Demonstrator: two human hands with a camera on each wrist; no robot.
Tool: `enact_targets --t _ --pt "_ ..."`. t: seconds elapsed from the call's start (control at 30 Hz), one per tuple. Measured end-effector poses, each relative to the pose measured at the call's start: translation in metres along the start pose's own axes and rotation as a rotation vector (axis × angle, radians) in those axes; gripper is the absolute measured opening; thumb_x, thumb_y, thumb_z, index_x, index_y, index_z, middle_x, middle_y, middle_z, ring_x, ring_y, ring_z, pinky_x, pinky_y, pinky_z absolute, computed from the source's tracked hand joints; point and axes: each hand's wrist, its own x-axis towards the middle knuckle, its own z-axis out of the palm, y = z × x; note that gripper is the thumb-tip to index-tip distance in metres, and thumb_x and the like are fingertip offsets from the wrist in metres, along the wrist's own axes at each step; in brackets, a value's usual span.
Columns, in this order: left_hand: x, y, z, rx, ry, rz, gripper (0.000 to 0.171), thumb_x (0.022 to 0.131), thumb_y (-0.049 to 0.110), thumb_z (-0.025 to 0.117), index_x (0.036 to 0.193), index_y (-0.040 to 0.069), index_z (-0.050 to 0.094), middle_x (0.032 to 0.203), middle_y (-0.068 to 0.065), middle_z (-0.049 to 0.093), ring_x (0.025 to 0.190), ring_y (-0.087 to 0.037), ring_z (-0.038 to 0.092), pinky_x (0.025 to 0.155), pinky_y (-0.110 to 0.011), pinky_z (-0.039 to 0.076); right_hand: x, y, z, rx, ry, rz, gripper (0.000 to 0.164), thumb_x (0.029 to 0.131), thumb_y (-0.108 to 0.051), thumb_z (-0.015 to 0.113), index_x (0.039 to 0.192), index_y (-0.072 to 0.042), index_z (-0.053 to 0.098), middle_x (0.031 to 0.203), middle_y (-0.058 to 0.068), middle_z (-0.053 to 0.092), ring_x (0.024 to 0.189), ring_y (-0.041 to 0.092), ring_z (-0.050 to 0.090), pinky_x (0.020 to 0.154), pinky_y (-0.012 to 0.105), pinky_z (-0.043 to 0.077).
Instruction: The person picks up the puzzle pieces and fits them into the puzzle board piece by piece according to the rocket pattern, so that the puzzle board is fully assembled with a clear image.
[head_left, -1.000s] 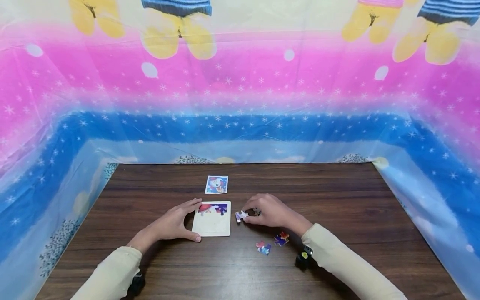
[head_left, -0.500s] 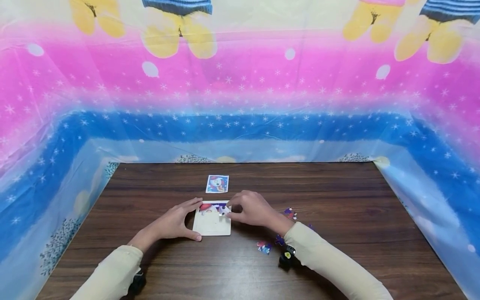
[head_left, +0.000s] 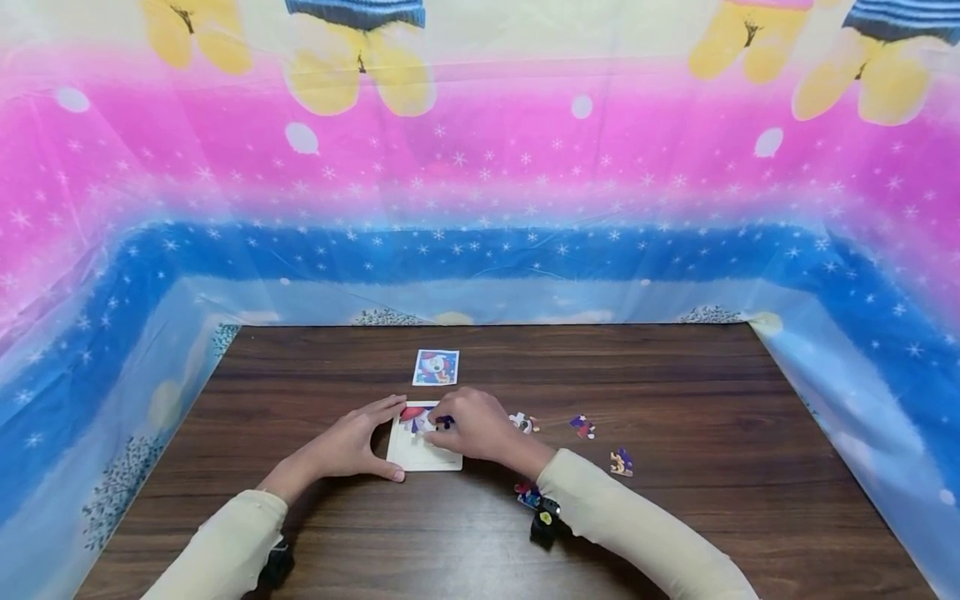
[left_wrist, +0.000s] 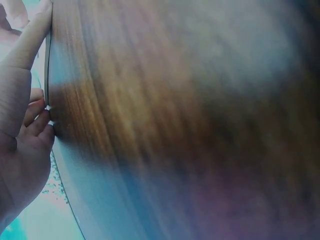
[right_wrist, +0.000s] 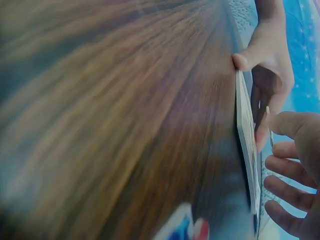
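A square white puzzle board (head_left: pixel 423 454) lies on the table, its top strip filled with a red, white and purple picture. My left hand (head_left: pixel 341 446) holds its left side, fingers at the far corner and thumb at the near one. Over the upper part of the board, my right hand (head_left: pixel 476 425) pinches a white and purple jigsaw piece (head_left: pixel 417 427), partly covered by the fingers. In the right wrist view, that piece (right_wrist: pixel 270 127) appears edge-on between thumb and index finger, close over the board (right_wrist: pixel 245 130). The left wrist view catches the left hand (left_wrist: pixel 25 135) at its edge.
Several loose jigsaw pieces lie right of the board, including a white one (head_left: pixel 522 422), a purple and red one (head_left: pixel 582 427), and an orange and purple one (head_left: pixel 622 461). Another piece (head_left: pixel 528 495) is partly under the right wrist. A picture card (head_left: pixel 436 367) lies behind the board.
My right hand has carried the jigsaw piece leftward from beside the board to over its upper part. Loose pieces formerly behind the right hand now show. The left hand keeps its place.
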Motion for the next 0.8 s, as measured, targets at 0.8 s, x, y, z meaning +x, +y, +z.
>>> enact_targets --t 0.8 --pt "-0.001 0.0 0.0 -0.011 0.006 0.013 0.111 0.075 0.06 0.085 0.157 0.002 0.039 0.165 -0.016 0.033 0.148 -0.041 0.034 0.111 -0.063 0.036 0.018 -0.02 0.011 -0.09 -0.079 0.063 0.024 0.089 -0.046 0.076 0.104 -0.028 0.083 0.098 -0.009 0.071 0.087 0.011 0.063 0.068 0.024 0.05"
